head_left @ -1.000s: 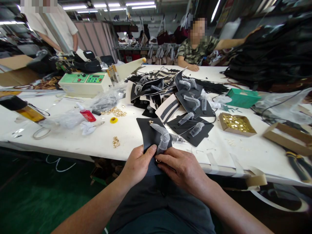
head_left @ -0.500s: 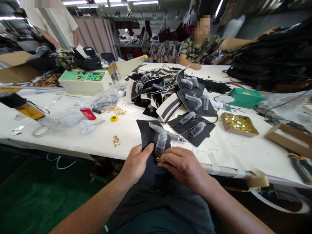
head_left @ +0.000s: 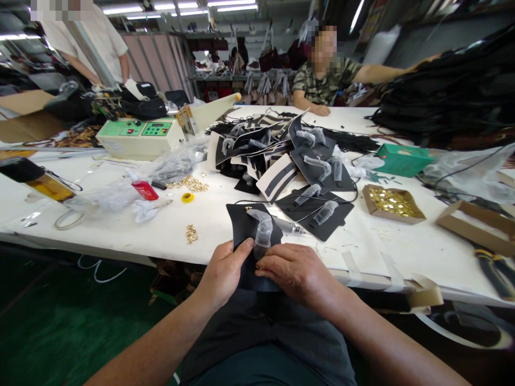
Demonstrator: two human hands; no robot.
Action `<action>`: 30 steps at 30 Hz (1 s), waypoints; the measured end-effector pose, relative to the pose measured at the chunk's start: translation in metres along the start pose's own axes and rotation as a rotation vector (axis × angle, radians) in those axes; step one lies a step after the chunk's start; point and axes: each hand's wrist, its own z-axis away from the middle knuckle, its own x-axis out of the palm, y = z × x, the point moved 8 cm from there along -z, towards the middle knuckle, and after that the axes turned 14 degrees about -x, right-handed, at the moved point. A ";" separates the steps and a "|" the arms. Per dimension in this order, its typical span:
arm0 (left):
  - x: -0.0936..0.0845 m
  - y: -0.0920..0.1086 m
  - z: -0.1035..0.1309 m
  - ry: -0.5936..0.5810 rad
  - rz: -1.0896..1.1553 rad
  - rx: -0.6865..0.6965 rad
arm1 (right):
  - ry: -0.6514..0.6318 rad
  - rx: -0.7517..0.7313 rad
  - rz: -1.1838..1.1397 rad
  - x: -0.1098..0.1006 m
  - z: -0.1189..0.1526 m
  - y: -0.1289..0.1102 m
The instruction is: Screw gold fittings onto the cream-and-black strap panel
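A black panel [head_left: 243, 225] with a plastic-wrapped handle [head_left: 263, 230] is held over the table's front edge. My left hand [head_left: 225, 271] grips its left side, thumb on top. My right hand [head_left: 295, 271] is closed at the lower end of the handle, its fingertips pinching a small gold fitting [head_left: 258, 267] that is mostly hidden. Another gold fitting [head_left: 248, 208] shows at the handle's upper end. Just behind the panel lies a screwdriver-like tool [head_left: 292, 227]. More black panels [head_left: 322, 214] with wrapped handles are piled beyond it.
Small gold parts [head_left: 191, 234] lie left of the panel, near yellow tape [head_left: 187, 198] and a red bottle [head_left: 144, 188]. A box of gold pieces [head_left: 394, 203] and pliers [head_left: 494, 271] are at right. Across the table [head_left: 209, 214] sits a person [head_left: 322, 80].
The panel has tilted, so more of its lower part shows below my hands. My right fingertips now cover most of the lower gold fitting.
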 end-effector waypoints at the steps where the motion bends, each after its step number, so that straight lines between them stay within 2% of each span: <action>1: 0.001 0.000 0.000 0.008 0.023 0.003 | 0.019 0.014 0.017 0.001 0.001 0.000; 9: -0.007 0.016 0.007 0.249 -0.030 0.178 | 0.229 0.217 0.173 -0.002 0.009 -0.001; 18: -0.005 0.015 0.004 0.179 0.083 0.071 | 0.268 0.108 0.122 -0.011 0.027 -0.008; 21: -0.006 0.020 0.005 0.176 0.110 0.067 | 0.365 0.134 0.081 -0.019 0.037 -0.010; 24: -0.002 0.025 0.007 0.160 0.126 0.081 | 0.527 0.303 0.014 -0.027 0.054 -0.001; 27: 0.008 0.023 0.014 0.175 0.092 0.034 | 0.698 0.579 -0.140 -0.026 0.081 0.009; 29: 0.016 0.020 0.020 0.219 0.031 -0.020 | 0.790 0.765 -0.396 -0.014 0.099 0.014; 30: 0.021 0.020 0.022 0.228 -0.011 -0.036 | 0.806 0.842 -0.602 -0.002 0.105 0.016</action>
